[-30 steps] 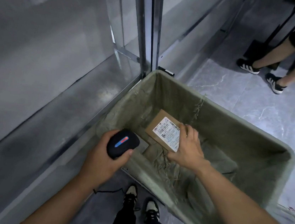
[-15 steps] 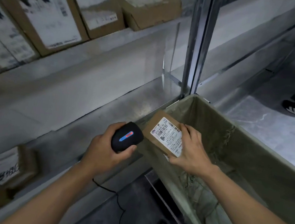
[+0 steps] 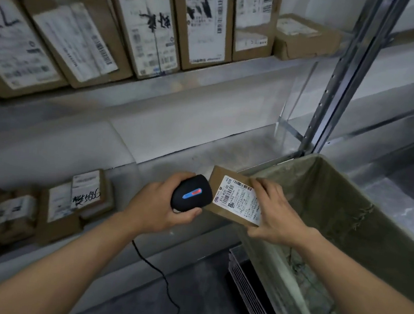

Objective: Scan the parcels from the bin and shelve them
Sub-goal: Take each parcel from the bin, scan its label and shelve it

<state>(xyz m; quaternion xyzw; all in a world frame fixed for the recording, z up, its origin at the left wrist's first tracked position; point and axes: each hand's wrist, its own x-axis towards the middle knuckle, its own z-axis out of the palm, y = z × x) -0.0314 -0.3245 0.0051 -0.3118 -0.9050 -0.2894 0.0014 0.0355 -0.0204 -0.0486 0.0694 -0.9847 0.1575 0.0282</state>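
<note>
Left hand [image 3: 158, 203] grips black scanner [image 3: 191, 194], fingers wrapped round it. Right hand [image 3: 277, 215] pinches small brown parcel [image 3: 232, 199] by its edge, label up, just beside scanner, above near corner of the green bin [image 3: 364, 228].

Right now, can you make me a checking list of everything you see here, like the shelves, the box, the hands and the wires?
Surface: grey metal shelf, bare in the middle stretch.
Job's things: small brown parcel with a white label, held over the near corner of the green fabric bin; black scanner right beside its label.
Clutter: nothing seen.
Hands: left hand grips the scanner; right hand holds the parcel by its edge.
Cables: black cord hangs from the scanner towards the floor.
Surroundings: labelled boxes leaning on the upper shelf, more boxes on the lower shelf at left, metal upright.
</note>
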